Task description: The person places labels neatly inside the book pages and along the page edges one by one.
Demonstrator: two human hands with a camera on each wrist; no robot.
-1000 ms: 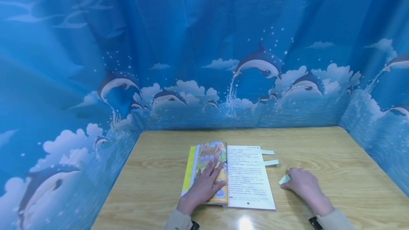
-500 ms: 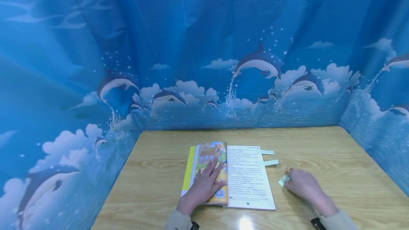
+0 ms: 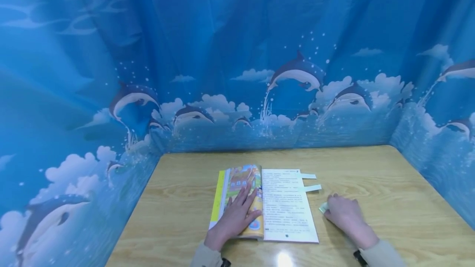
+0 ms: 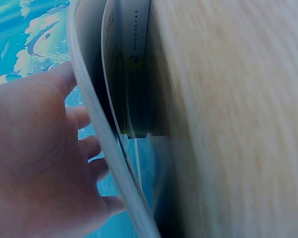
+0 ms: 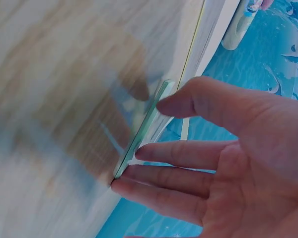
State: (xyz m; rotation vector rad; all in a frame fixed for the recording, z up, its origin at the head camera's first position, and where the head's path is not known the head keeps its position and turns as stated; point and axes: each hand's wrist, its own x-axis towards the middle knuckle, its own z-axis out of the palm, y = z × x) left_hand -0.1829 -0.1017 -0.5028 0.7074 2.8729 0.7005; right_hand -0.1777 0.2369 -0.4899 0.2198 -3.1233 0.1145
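Note:
An open book (image 3: pixel 287 213) lies on the wooden table, its left page showing a colourful picture and its right page full of text. Flat across the left page rests my left hand (image 3: pixel 237 213) with fingers spread; in the left wrist view the fingers (image 4: pixel 77 116) lie along the curved pages. Right of the book, my right hand (image 3: pixel 345 214) holds a small pale green sticky note pad (image 5: pixel 144 130) against the table, thumb at one end and fingertips along the other. In the head view only a corner of the pad shows. Two pale paper strips (image 3: pixel 313 188) stick out from the right page's edge.
The wooden table (image 3: pixel 389 184) extends around the book on all sides. A blue curtain (image 3: pixel 237 73) printed with dolphins and clouds stands along the back and sides.
My right hand shifts slightly left toward the book with the pad, and less of the pad shows beyond the fingers. My left hand keeps its place on the page.

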